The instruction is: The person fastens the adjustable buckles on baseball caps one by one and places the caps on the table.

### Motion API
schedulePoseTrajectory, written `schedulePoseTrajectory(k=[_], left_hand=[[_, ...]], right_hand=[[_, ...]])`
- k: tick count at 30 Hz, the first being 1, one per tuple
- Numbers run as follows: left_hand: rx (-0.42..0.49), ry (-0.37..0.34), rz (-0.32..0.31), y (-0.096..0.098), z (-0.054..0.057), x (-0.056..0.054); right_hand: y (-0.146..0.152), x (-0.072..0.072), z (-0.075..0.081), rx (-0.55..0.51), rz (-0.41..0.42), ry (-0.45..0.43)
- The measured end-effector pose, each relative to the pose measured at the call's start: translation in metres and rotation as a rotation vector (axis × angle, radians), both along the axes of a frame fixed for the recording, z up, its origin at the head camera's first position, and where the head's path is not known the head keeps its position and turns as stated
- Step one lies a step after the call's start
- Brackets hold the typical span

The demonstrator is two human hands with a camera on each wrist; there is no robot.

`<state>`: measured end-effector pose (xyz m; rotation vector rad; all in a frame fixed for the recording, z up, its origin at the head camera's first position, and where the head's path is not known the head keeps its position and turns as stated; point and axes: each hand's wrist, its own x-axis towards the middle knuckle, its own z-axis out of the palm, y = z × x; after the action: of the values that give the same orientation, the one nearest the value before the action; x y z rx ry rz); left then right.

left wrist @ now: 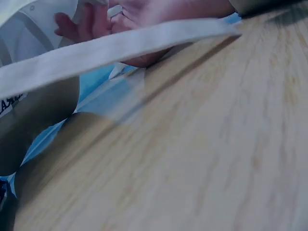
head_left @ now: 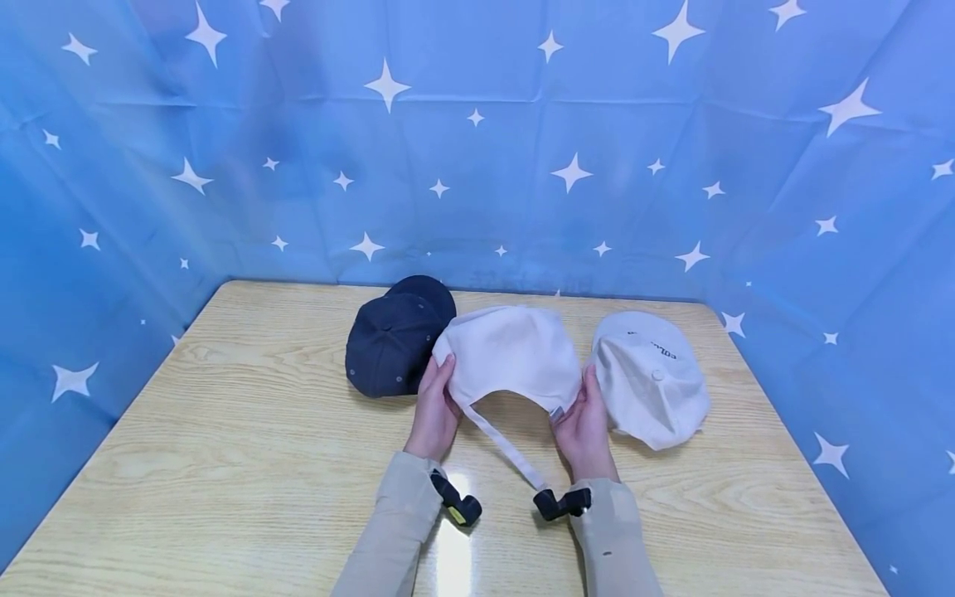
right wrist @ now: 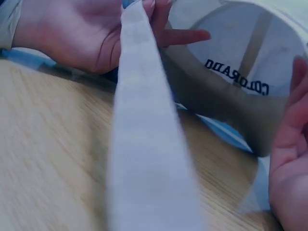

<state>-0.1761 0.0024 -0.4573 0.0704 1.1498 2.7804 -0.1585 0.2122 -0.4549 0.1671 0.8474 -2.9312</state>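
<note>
A white baseball cap (head_left: 511, 352) is held between both hands, its back opening facing me. The left hand (head_left: 434, 410) grips the left side of its rim, thumb on the outside. On the other side the right hand (head_left: 584, 427) pinches the rim beside a small metal buckle (head_left: 556, 413). From the left corner of the opening hangs a loose strap (head_left: 503, 448), its free end near the right wrist. Inside the cap, the right wrist view shows dark reversed lettering (right wrist: 236, 78) reading COLORADO. The fingers inside the cap are partly hidden.
A dark navy cap (head_left: 391, 340) lies at the left of the white one, brim toward the back. At the right lies an off-white cap (head_left: 652, 381) with dark lettering. All are over a wooden table (head_left: 246, 464), with a blue star-patterned curtain (head_left: 507, 215) around it.
</note>
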Motion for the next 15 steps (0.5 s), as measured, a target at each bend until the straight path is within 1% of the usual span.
schedulePoseTrajectory(k=[2,6,7,9,11,12,14,15], left_hand=[[0.028,-0.025,-0.014,-0.0017,0.0015,0.0008],[0.117,-0.076,-0.051,-0.0058,0.0031,0.0015],[0.134,-0.082,-0.066,-0.0067,0.0032,0.002],[0.162,-0.072,-0.122,-0.008,0.003,0.0028],[0.179,-0.018,-0.206,-0.0084,0.002,0.0039],[0.183,0.023,-0.251,-0.0081,0.0014,0.0045],[0.179,0.12,-0.328,-0.0069,-0.0003,0.0054],[0.178,0.165,-0.353,-0.006,-0.0014,0.0055]], right_hand=[[-0.0005,0.001,0.0001,0.039,0.015,0.016],[-0.001,0.0041,-0.0009,0.043,0.06,0.063],[-0.0014,0.0049,-0.0011,0.049,0.07,0.081],[-0.002,0.0064,-0.0014,0.043,0.093,0.128],[-0.003,0.0067,-0.0015,0.056,0.108,0.172],[-0.0033,0.0065,-0.0015,0.058,0.115,0.191],[-0.0037,0.006,-0.0016,0.059,0.125,0.199],[-0.0038,0.0057,-0.0016,0.055,0.128,0.196]])
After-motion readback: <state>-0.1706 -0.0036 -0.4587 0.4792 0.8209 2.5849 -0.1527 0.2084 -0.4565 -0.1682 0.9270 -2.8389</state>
